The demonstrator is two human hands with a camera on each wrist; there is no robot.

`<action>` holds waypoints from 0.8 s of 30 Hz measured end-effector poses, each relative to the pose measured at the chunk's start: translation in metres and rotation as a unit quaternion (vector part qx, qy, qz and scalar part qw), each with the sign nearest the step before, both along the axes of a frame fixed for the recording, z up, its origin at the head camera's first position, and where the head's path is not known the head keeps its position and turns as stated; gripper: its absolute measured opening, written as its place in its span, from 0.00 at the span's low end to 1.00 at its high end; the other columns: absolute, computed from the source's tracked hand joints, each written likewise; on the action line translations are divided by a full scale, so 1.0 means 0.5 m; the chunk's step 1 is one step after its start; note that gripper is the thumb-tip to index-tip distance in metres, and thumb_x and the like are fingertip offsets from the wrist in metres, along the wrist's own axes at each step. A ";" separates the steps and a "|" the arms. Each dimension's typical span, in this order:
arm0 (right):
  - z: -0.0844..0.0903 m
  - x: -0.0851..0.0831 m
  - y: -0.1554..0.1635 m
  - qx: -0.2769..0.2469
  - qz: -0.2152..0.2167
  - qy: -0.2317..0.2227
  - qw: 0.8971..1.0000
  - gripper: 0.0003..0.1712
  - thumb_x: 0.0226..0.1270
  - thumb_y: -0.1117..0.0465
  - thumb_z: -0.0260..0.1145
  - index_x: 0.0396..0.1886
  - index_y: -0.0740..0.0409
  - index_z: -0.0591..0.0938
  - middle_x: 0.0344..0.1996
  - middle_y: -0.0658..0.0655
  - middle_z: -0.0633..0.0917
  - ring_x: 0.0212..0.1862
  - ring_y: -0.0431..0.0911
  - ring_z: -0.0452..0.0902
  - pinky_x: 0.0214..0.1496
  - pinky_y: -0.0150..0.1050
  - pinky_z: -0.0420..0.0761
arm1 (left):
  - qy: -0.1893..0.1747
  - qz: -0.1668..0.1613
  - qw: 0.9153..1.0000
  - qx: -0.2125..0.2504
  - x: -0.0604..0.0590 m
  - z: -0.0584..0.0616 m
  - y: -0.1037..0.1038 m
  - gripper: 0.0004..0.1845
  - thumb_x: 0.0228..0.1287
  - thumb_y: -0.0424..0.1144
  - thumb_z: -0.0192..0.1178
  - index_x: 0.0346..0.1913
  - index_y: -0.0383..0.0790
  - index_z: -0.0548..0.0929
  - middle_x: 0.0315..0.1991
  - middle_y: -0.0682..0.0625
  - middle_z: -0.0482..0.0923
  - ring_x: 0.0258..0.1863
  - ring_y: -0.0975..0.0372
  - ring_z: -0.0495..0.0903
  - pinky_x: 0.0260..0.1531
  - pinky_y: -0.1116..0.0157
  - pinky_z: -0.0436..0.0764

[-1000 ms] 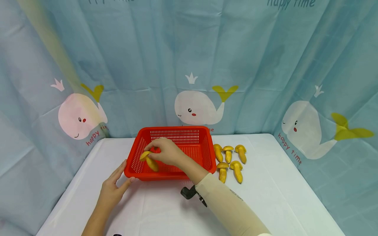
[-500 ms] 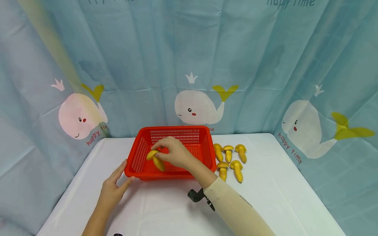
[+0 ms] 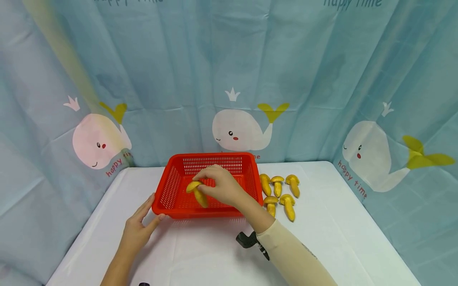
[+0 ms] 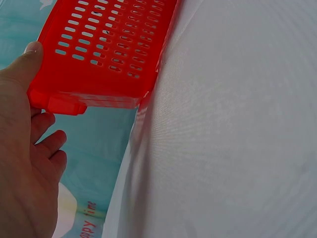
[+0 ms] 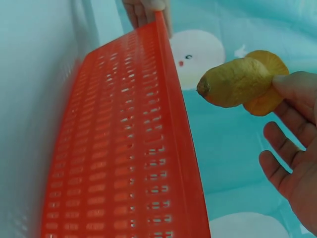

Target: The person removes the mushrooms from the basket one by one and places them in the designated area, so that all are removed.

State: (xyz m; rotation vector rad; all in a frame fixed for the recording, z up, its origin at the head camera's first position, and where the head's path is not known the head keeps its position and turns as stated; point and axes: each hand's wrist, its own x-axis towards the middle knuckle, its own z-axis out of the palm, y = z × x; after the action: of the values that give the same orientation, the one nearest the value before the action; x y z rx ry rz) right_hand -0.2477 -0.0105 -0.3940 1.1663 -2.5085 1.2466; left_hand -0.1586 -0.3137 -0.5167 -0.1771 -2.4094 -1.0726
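Note:
My right hand (image 3: 220,183) pinches a yellow mushroom (image 3: 201,198) between thumb and fingers, near its cap. The mushroom hangs over the left-middle part of a red plastic basket (image 3: 204,213), stem slanting down. In the right wrist view, the mushroom (image 5: 235,83) shows apart from the basket's rim (image 5: 181,119), its stem end toward it. With thumb in front and fingers round the left side, my left hand (image 3: 134,234) grips the basket's front left corner. The left wrist view has that thumb on the red wall (image 4: 94,79). Part of the basket floor is hidden behind my right hand.
Several more yellow mushrooms (image 3: 287,205) lie on the white table (image 3: 343,222), close to the basket's right side. A blue whale-print curtain (image 3: 171,79) stands behind the table. A black wrist-camera mount (image 3: 247,240) hangs under my right wrist. A small dark object (image 3: 144,284) shows at the bottom edge.
My right hand has drifted to the right over the basket, carrying the mushroom with it. My left hand and the basket have stayed in place.

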 end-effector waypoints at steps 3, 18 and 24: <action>0.001 0.005 0.013 -0.007 0.000 0.002 1.000 0.12 0.70 0.55 0.71 0.52 0.40 0.87 0.46 0.33 0.85 0.53 0.35 0.74 0.51 0.39 0.84 | 0.002 0.000 1.000 -0.001 0.001 -0.001 -0.001 0.44 0.59 0.40 0.76 0.77 0.48 0.68 0.74 0.45 0.69 0.72 0.81 0.63 0.59 0.90 0.60; -0.018 0.025 0.078 -0.036 -0.030 0.020 0.999 0.12 0.69 0.57 0.72 0.50 0.39 0.88 0.45 0.31 0.85 0.54 0.34 0.74 0.51 0.38 0.82 | -0.003 -0.003 1.000 0.001 -0.003 -0.001 -0.003 0.43 0.60 0.40 0.75 0.77 0.50 0.68 0.75 0.49 0.69 0.72 0.80 0.62 0.59 0.89 0.60; -0.029 0.039 0.106 -0.064 -0.032 0.025 0.997 0.12 0.68 0.58 0.73 0.49 0.40 0.88 0.45 0.32 0.85 0.54 0.34 0.74 0.53 0.44 0.84 | -0.012 0.003 1.000 -0.001 0.003 0.003 0.002 0.43 0.61 0.42 0.74 0.78 0.57 0.66 0.75 0.49 0.68 0.74 0.73 0.65 0.58 0.89 0.60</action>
State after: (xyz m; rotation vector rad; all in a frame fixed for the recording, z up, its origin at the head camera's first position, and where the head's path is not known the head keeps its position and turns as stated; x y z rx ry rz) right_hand -0.2283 0.0425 -0.4084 1.0655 -2.3722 1.3229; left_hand -0.1572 -0.3128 -0.5150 -0.1596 -2.4305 -1.0764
